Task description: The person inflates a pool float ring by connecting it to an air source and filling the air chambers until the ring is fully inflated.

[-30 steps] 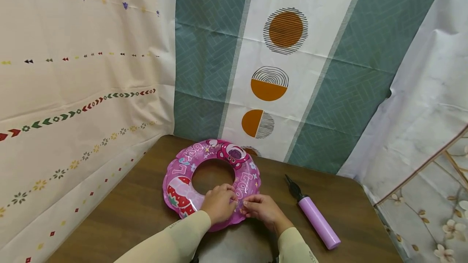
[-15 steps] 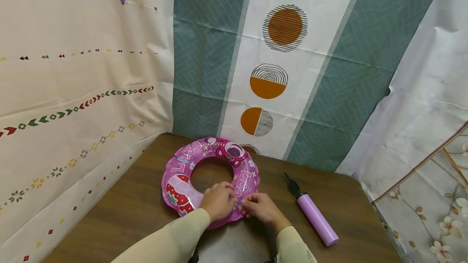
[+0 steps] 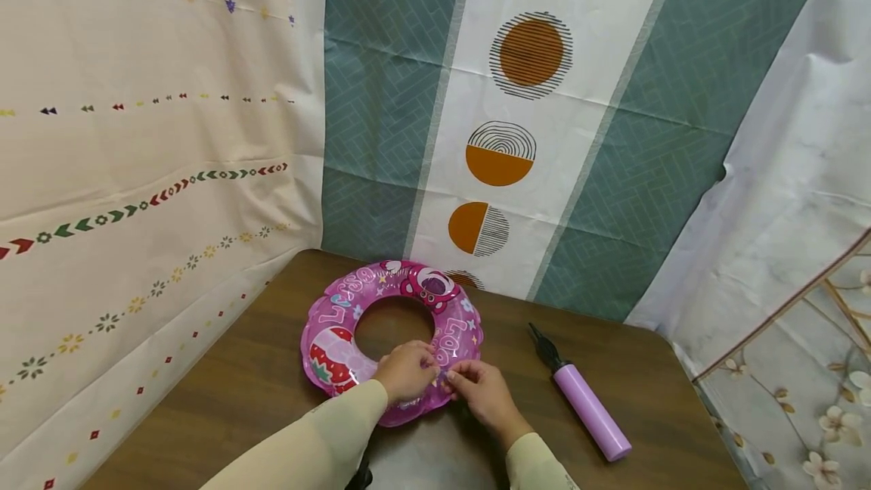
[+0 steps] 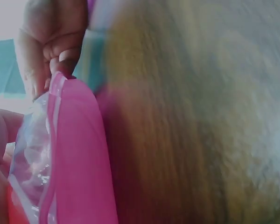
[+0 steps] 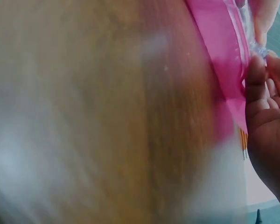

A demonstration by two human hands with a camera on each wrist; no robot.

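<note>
A pink inflated swim ring (image 3: 328, 316) with a bear and strawberry print lies on the wooden table. Over its near right side, my left hand (image 3: 407, 374) pinches the plastic with bent fingers. My right hand (image 3: 488, 397) comes in from the right, its thumb and fingertips pinching the ring's top surface close to the left fingertips. Between the fingertips, the right wrist view has a small clear bluish plastic piece (image 5: 260, 50), partly hidden. The left wrist view catches the ring's pink side wall and seam, with the right hand's curled fingers above.
A pink hand pump (image 3: 592, 410) with a black nozzle lies to the right of the ring. The brown wooden table (image 3: 224, 407) meets a patterned cloth (image 3: 377, 203) behind, and more printed cloth hangs on both sides. A grey surface (image 3: 435, 452) shows below the hands.
My right hand has shifted slightly left and turned a little at the wrist, its fingertips nearer the left hand. The left hand stays on the same part of the swim ring.
</note>
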